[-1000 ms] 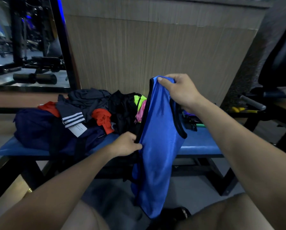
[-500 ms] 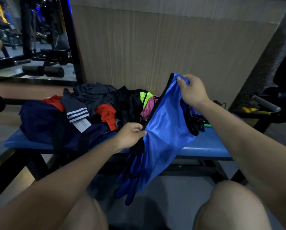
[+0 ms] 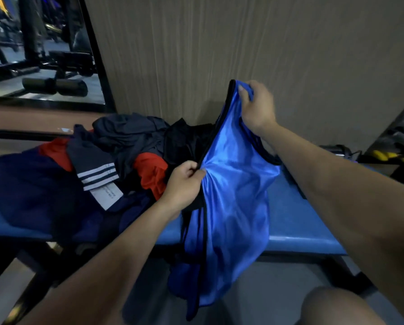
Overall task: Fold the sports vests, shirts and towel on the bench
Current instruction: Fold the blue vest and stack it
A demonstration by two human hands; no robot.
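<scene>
A shiny blue sports vest (image 3: pixel 229 202) with black trim hangs over the front edge of the blue padded bench (image 3: pixel 299 221). My right hand (image 3: pixel 257 109) grips its top edge, raised above the bench. My left hand (image 3: pixel 184 181) pinches the black-trimmed side edge lower down, near the bench's middle. The vest's lower end droops below the seat. To the left lies a heap of clothes (image 3: pixel 116 156): dark grey, black, red and navy pieces, one with white stripes and a white label.
A wood-grain wall panel (image 3: pixel 219 55) stands right behind the bench. A mirror (image 3: pixel 37 48) at upper left reflects gym equipment. Dark gear with yellow parts (image 3: pixel 388 156) sits at the right. My knee (image 3: pixel 337 306) shows at bottom right.
The view has moved closer to the bench. My right hand has risen a little with the vest's top edge, and the vest hangs more spread between my hands.
</scene>
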